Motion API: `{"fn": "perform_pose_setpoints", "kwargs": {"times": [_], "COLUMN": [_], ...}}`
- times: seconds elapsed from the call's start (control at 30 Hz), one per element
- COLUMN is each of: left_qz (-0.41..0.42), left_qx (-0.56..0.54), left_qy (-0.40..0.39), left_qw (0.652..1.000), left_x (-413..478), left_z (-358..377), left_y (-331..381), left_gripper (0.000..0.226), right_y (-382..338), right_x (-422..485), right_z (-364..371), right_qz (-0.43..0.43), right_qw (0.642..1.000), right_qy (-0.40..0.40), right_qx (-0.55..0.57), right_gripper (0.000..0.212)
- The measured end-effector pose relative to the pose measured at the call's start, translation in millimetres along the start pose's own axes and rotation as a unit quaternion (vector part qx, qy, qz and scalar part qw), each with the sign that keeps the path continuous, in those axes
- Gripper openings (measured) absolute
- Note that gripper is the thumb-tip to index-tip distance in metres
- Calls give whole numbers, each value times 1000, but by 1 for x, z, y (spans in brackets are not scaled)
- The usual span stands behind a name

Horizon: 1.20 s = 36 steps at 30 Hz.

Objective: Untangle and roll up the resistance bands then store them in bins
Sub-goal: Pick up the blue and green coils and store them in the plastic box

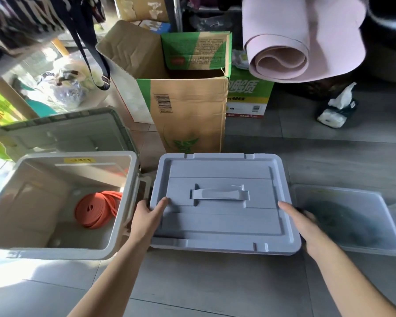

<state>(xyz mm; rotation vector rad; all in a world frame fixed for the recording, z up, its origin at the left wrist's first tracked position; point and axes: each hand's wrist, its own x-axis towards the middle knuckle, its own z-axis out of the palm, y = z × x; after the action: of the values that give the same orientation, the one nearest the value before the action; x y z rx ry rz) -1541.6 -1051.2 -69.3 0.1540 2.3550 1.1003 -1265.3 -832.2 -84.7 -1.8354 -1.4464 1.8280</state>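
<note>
left hand (pixel 147 217) holds lid (pixel 219 216) left edge | right hand (pixel 300 221) holds right

Open cardboard box (pixel 187 115) is stood upright on the grey floor (pixel 215 282), flaps up. A green-yellow carton (pixel 249 97) is set just behind it, to the right. A rolled pink mat (pixel 284 53) is seen above that carton. A black strap (pixel 94 58) is hung upper left, over plastic bags (pixel 66 88). A tissue pack (pixel 336 110) is laid on the floor, far right.
</note>
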Motion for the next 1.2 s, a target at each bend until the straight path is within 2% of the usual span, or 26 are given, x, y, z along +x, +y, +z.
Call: {"fn": "perform_pose_setpoints", "kwargs": {"times": [0.07, 0.1, 0.17, 0.23, 0.3, 0.37, 0.43, 0.5, 0.57, 0.6, 0.67, 0.9, 1.0, 1.07, 1.1, 1.13, 1.2], "left_qz": [70, 80, 36, -53, -136, -164, -135, -45, 73, 117, 165, 196, 199, 199, 191, 168, 114], "left_qx": [48, 50, -11, -82, -129, -167, -173, -152, -100, -62, 1, 166, 200, 234, 252, 267, 247], "left_qy": [31, 29, -19, -86, -141, -166, -126, -29, 43, 62, 85, 152, 145, 107, 77, 41, -10], "left_qw": [996, 995, 999, 992, 972, 958, 967, 987, 991, 989, 983, 955, 948, 946, 946, 948, 962], "left_x": [-3, -4, -8, -11, -12, -12, -13, -15, -18, -20, -23, -17, -15, -16, -17, -19, -27], "left_z": [5, 6, 9, 14, 16, 16, 19, 22, 21, 21, 22, 36, 41, 39, 37, 33, 20], "left_y": [-4, -6, -7, -5, -1, 1, 2, 1, 1, 2, 2, 15, 22, 27, 29, 31, 37], "left_gripper": [33, 31, 37, 64, 79, 75, 63, 49, 27, 20, 21, 34, 31, 25, 24, 34, 64], "right_y": [-3, -6, -10, -12, -13, -14, -13, -13, -13, -14, -14, -25, -32, -44, -51, -60, -79], "right_x": [1, 1, 1, 0, -2, -4, -3, -2, -4, -4, -6, -10, -10, -12, -13, -12, -17], "right_z": [-4, -6, -10, -15, -18, -18, -18, -17, -16, -15, -14, -20, -27, -25, -21, -13, 12], "right_qz": [-74, -112, -166, -187, -190, -188, -179, -177, -170, -170, -172, -171, -173, -189, -210, -232, -279], "right_qw": [995, 988, 971, 960, 956, 953, 947, 944, 942, 940, 937, 889, 874, 840, 824, 816, 819], "right_qy": [63, 81, 120, 147, 152, 156, 169, 172, 176, 178, 181, 215, 223, 239, 237, 218, 127], "right_qx": [-36, -65, -122, -150, -161, -180, -206, -221, -230, -235, -243, -367, -396, -449, -470, -483, -486], "right_gripper": [28, 21, 13, 12, 12, 18, 40, 51, 55, 55, 54, 46, 23, 20, 28, 43, 60]}}
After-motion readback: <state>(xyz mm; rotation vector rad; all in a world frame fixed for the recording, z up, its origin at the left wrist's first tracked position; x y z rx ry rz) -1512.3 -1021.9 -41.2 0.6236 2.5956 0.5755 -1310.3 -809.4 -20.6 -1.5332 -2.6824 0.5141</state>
